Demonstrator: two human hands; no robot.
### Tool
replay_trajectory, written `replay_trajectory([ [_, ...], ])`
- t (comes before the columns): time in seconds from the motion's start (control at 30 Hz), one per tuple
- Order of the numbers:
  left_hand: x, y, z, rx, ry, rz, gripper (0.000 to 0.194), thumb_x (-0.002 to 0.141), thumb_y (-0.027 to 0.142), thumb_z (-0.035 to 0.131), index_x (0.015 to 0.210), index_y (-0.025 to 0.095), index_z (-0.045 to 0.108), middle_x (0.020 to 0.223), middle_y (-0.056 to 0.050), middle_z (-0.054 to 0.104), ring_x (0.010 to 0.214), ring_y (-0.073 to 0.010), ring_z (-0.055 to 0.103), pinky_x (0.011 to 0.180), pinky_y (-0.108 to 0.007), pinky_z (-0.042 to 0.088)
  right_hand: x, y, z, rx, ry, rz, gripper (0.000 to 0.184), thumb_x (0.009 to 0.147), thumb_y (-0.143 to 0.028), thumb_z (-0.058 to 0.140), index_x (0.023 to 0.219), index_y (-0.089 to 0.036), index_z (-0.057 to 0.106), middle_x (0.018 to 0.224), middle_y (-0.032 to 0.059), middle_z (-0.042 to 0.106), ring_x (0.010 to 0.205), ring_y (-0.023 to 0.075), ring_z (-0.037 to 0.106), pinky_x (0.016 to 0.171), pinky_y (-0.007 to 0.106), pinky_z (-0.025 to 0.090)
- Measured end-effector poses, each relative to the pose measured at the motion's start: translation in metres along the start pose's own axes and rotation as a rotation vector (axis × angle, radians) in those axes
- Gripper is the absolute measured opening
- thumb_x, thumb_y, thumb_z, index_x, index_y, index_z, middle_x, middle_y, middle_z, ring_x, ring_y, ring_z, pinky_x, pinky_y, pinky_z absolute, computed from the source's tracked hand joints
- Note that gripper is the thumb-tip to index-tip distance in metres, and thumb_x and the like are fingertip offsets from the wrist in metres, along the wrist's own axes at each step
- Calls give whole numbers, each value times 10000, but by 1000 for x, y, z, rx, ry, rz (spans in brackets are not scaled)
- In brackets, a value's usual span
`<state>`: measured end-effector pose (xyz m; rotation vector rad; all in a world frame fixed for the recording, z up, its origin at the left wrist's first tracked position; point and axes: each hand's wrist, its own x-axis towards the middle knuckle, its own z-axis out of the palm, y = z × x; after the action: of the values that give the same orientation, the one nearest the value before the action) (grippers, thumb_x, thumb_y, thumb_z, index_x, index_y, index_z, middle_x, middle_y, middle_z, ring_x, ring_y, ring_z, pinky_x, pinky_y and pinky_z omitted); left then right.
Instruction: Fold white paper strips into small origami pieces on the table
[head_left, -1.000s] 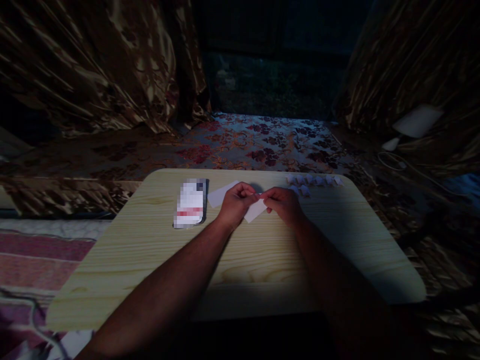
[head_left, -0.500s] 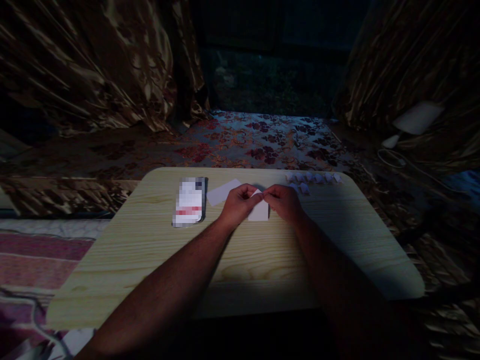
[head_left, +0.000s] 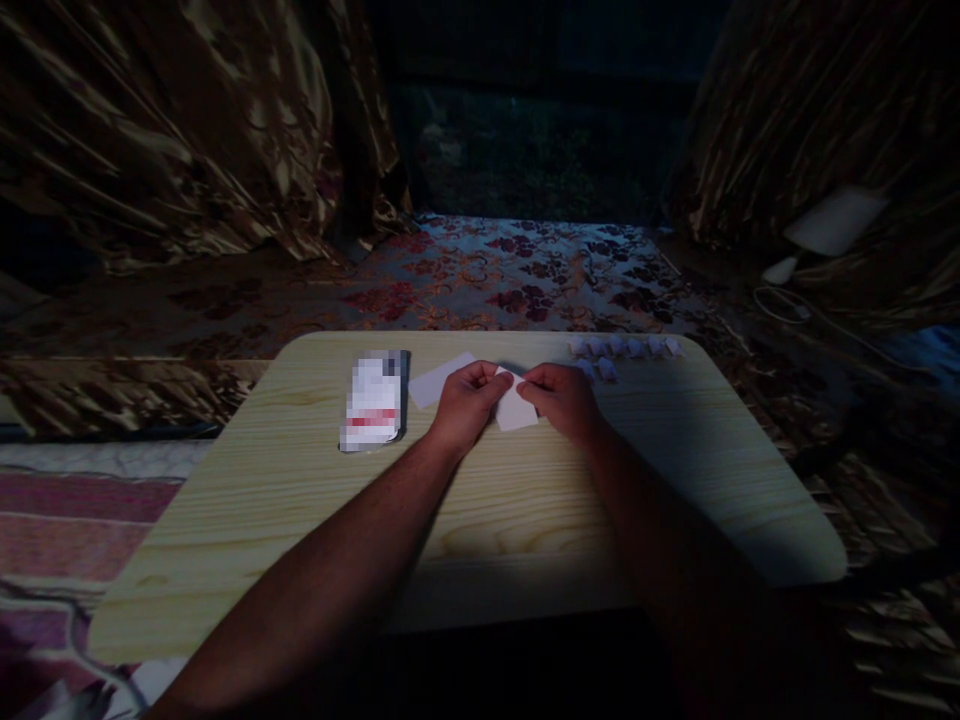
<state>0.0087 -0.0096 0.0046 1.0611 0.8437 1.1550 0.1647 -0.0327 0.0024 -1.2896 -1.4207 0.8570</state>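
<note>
Between my two hands is a small piece of white paper (head_left: 517, 408), its top narrowed to a point and its lower edge hanging toward me. My left hand (head_left: 466, 402) pinches its upper left side between thumb and fingers. At the upper right side, my right hand (head_left: 561, 396) pinches it the same way. A flat white sheet of paper (head_left: 439, 382) lies on the table just left of my left hand, partly covered by it. Beyond my right hand sit several small folded paper pieces (head_left: 634, 347) in two rows.
A phone (head_left: 373, 402) with a blurred white and red face lies on the wooden table (head_left: 247, 500), left of the paper. A floral-covered ledge (head_left: 525, 270) runs behind the table. To the right stands a white lamp (head_left: 836, 220) with a cord.
The paper in my hands has tilted, its lower edge now slanting and raised a little. Both hands keep their pinch. The whole view has shifted slightly.
</note>
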Motion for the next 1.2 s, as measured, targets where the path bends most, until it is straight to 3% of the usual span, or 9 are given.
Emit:
replay_trajectory([
  [1.2,0,-3,-1,193,22,79,240,713,358,770,721,151,649,582,35,575,485,-71,464,456,-199,338,-1,-5,0,63,28,26,135,728,-289,654,641,-185,648,497,-50,546,463,99,469,460,225,345],
])
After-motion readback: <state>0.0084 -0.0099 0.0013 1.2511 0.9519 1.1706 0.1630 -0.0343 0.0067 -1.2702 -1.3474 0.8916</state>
